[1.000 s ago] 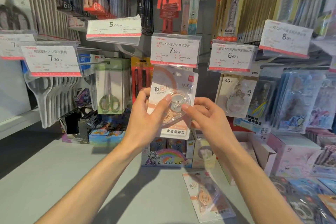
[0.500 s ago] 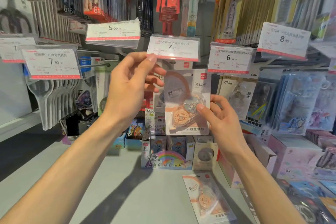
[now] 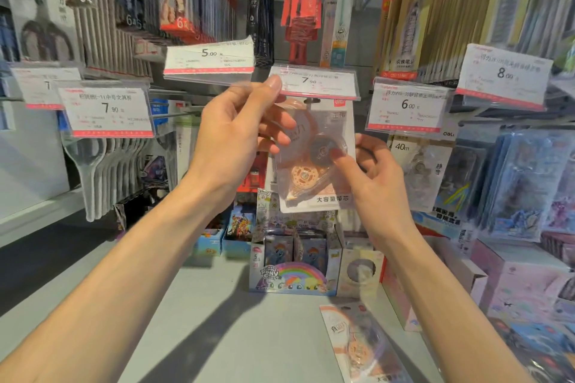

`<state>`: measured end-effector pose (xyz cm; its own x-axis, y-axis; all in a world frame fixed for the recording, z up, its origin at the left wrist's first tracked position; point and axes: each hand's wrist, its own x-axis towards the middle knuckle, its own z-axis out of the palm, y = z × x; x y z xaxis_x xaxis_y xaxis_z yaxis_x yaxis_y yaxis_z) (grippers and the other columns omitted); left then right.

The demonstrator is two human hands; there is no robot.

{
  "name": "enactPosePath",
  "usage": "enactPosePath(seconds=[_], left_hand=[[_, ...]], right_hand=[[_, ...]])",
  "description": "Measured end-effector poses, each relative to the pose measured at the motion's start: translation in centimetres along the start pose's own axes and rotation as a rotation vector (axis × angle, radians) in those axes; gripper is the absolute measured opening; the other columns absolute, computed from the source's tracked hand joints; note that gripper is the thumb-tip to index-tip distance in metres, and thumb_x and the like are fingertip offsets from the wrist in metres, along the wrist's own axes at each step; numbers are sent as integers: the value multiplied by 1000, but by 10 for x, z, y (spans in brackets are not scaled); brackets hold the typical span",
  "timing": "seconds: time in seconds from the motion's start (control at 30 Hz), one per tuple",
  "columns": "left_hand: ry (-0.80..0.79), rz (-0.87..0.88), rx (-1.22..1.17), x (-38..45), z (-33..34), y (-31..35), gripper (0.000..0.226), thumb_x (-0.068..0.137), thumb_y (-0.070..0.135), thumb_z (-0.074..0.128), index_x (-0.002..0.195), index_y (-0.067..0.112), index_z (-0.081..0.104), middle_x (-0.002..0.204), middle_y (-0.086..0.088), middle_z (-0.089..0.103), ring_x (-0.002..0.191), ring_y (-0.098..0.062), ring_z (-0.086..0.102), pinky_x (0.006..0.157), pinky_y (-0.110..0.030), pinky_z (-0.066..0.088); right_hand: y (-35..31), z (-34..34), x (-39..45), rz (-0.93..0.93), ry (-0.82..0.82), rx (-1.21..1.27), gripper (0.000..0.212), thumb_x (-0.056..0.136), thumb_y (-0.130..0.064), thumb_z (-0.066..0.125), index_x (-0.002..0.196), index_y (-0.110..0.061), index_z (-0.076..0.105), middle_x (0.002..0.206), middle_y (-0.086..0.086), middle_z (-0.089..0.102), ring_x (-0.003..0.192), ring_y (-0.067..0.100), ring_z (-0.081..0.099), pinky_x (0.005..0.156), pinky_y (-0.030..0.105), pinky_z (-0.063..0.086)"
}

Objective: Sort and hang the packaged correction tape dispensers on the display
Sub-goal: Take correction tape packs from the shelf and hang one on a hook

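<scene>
**Pack raised to the 7.90 hook, price tag lifted clear**

Where a second ago both hands held the correction tape pack (image 3: 314,158) low and square in front of the hanging goods, it has since risen until its top edge sits just under the 7.90 price tag (image 3: 314,81) in the middle of the display. The left hand (image 3: 236,140) has left the pack and gone up; its forefinger tip now touches the tag's left end, seemingly tipping it up, while its other fingers curl loosely beside the pack's left edge. Whether they touch the pack I cannot tell. The right hand (image 3: 373,177) alone carries the pack now, clamped on its right side with the thumb pressed over the clear blister near the dark wheel.

The hang slot at the pack's top lies close to the dark hook end (image 3: 312,100) just below the tag, but motion blur hides whether the hook has entered it. My reading is that the hanging step is almost done: the tag is out of the way and the pack needs only to slide back along the peg.

A second correction tape pack (image 3: 361,348) lies flat on the near right of the grey shelf (image 3: 202,336), well apart from both hands, probably next to be hung.
</scene>
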<state>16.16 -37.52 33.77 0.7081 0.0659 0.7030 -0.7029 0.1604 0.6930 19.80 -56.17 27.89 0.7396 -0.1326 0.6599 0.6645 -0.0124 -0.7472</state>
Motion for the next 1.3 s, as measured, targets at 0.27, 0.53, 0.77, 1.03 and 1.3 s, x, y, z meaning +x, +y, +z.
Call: enactPosePath(seconds=[0.27,0.53,0.77,1.03,1.3], left_hand=[[-3,47,115,3,-6,-16,8,101,20,63,98,13,61,63,1,73,49,-10,62,48,-19,48],[-45,109,197,4,-9,-24,13,102,26,61,91,20,63,67,1,73,53,-13,63,51,-22,49],[-47,104,207,0,-9,-23,17,103,28,59,93,15,63,70,2,73,55,-12,64,49,-24,49],[-62,69,127,-19,-14,-46,10,99,27,61,92,22,66,76,2,73,60,-14,66,52,-27,50],[-101,-154,91,-80,-10,-111,10,97,16,64,88,20,67,72,-1,73,57,-14,64,52,-22,50]], right_hand=[[18,13,9,88,61,-146,24,93,-39,74,105,-34,55,89,-7,79,80,9,77,70,24,59],[45,24,30,165,60,-212,39,96,-38,70,123,-20,48,101,2,73,91,18,73,66,21,52],[42,13,26,201,25,-383,47,96,-57,61,125,-21,53,93,6,72,76,2,68,59,23,53],[37,-47,-14,225,-93,-315,15,102,-30,64,113,-20,67,88,-2,81,75,12,76,69,26,62],[89,-93,-94,380,-262,-719,12,99,-28,67,89,-34,68,89,-14,73,76,-1,67,75,22,54]])
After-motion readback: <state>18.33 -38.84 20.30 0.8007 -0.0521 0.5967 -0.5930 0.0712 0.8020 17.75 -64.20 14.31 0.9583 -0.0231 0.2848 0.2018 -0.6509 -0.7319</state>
